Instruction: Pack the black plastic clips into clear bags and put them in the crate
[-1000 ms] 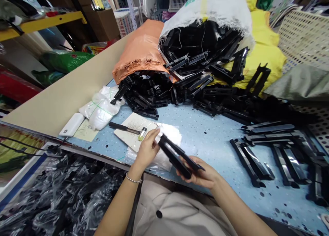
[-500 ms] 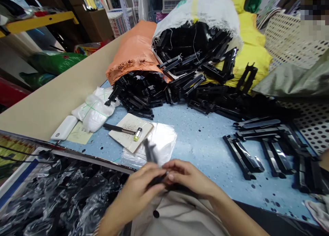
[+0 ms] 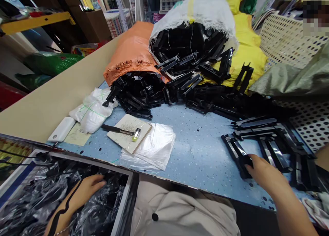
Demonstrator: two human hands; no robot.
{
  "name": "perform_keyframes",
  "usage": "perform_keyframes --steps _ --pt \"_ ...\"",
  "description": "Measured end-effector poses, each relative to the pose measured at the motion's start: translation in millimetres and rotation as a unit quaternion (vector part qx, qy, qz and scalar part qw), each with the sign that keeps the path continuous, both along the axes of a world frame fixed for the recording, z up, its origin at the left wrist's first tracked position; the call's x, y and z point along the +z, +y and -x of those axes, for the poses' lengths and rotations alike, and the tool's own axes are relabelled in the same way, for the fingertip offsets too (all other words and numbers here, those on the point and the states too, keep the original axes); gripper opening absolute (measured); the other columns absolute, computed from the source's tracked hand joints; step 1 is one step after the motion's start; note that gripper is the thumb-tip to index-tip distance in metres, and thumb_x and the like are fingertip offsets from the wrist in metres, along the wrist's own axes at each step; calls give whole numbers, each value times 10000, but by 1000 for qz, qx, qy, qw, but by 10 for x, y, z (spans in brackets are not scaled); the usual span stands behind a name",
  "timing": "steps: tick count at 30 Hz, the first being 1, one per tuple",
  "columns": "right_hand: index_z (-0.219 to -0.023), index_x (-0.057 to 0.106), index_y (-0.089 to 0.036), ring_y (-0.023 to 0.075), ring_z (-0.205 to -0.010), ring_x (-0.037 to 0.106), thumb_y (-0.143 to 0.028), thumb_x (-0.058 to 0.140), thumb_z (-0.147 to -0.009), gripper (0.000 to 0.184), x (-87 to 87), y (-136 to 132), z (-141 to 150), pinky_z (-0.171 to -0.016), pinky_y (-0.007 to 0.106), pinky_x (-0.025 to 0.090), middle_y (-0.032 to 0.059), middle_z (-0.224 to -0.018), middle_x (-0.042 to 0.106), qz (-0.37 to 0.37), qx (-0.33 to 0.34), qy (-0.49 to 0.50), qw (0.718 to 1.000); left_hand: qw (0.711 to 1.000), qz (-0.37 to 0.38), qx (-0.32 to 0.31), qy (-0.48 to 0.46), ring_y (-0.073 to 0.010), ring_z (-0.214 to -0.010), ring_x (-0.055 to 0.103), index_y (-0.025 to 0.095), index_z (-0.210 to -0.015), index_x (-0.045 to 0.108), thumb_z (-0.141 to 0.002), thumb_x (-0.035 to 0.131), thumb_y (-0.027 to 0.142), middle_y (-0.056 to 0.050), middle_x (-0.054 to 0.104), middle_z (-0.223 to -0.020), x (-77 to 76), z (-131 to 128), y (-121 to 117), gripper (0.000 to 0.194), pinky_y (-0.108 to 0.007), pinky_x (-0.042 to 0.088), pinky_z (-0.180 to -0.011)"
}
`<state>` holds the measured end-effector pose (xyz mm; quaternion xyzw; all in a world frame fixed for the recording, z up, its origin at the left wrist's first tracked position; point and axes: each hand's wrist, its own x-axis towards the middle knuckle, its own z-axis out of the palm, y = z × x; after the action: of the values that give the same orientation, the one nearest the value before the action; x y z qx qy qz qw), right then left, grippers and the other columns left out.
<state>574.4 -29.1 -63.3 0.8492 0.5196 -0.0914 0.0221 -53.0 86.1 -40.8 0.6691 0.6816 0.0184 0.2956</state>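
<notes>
A worker's left hand (image 3: 89, 187), fingers loosely extended and gripping nothing visible, hovers over a crate (image 3: 128, 188) of black parts in clear plastic wrapping (image 3: 46, 191). To the right, the right hand (image 3: 259, 169) is partly curled, its thumb and fingers at the near end of a black plastic part (image 3: 235, 153) lying on the blue desk (image 3: 197, 153); how firmly it grips cannot be told. More black parts lie just beside it. Clear bags (image 3: 160, 143) lie partly under a board (image 3: 123, 141) bearing a hammer (image 3: 118, 129). Behind, black parts spill from an orange sack (image 3: 131, 47) and a white sack (image 3: 180, 13).
</notes>
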Motion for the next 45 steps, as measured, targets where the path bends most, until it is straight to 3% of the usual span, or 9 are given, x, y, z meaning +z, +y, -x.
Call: perform_keyframes --steps 4,9,13,19,23,28,35,41,45 --pt "-1129 611 -132 336 -965 654 -366 516 -811 406 86 209 484 -776 430 503 180 -1040 695 -60 -26 195 979 965 -30 -102 -241 -219 -869 674 223 -905 739 -821 546 403 -45 739 -924 216 -1475 187 277 -316 519 -818" --pt "-1129 632 -198 252 -1010 631 -411 626 -760 426 139 577 1199 -865 361 494 84 -1070 700 -141 -24 502 853 961 -150 -38 -229 -301 -1053 563 128 -796 700 -721 670 209 -157 650 -1005 19 -2735 485 115 -400 429 -915" --pt "-1072 675 -204 208 -871 644 -429 705 -730 411 124 676 1416 -747 312 513 62 -968 712 -138 -60 644 750 954 -113 9 -278 -233 -856 589 157 -566 589 -685 647 128 -84 624 -797 -169 -2666 696 135 -351 439 -800" --pt "-951 707 -182 154 -718 633 -330 781 -691 309 164 894 1703 -716 298 534 42 -803 699 -70 -99 818 562 904 -22 79 -419 -109 -544 497 142 -710 639 -689 681 433 1 575 -612 -264 -2216 789 294 -242 407 -554" --pt "-938 701 -170 145 -727 648 -254 793 -677 290 192 1189 2070 -720 290 557 35 -807 710 -31 -92 865 492 868 -5 130 -479 -80 -500 453 139 -664 623 -547 790 419 17 560 -578 -310 -2252 733 347 -214 346 -495" --pt "-838 707 -116 147 -682 657 -182 812 -637 236 98 1487 2343 -680 273 575 66 -776 716 -25 -114 872 475 834 20 146 -531 -78 -517 467 133 -598 617 -523 799 344 13 565 -568 -242 -2246 706 289 -210 354 -509" --pt "-801 712 -147 122 -664 633 -221 831 -627 223 46 1395 2075 -681 248 565 30 -744 710 -85 -146 847 503 813 -15 181 -553 -92 -629 531 126 -690 646 -584 774 293 -20 635 -725 -191 -2083 701 236 -215 417 -598" --pt "-871 724 -194 126 -699 628 -276 815 -644 258 237 1291 2168 -722 283 538 3 -807 708 -89 -111 849 509 823 -68 155 -542 -118 -666 564 160 -706 575 -660 720 219 -5 632 -715 -234 -2262 633 163 -240 445 -641" --pt "-932 725 -201 116 -687 623 -266 793 -664 284 358 1322 2228 -678 244 528 6 -859 718 -130 -82 839 523 891 -180 11 -417 -188 -895 616 180 -820 641 -768 548 106 -61 676 -906 -189 -2249 597 129 -345 472 -847"
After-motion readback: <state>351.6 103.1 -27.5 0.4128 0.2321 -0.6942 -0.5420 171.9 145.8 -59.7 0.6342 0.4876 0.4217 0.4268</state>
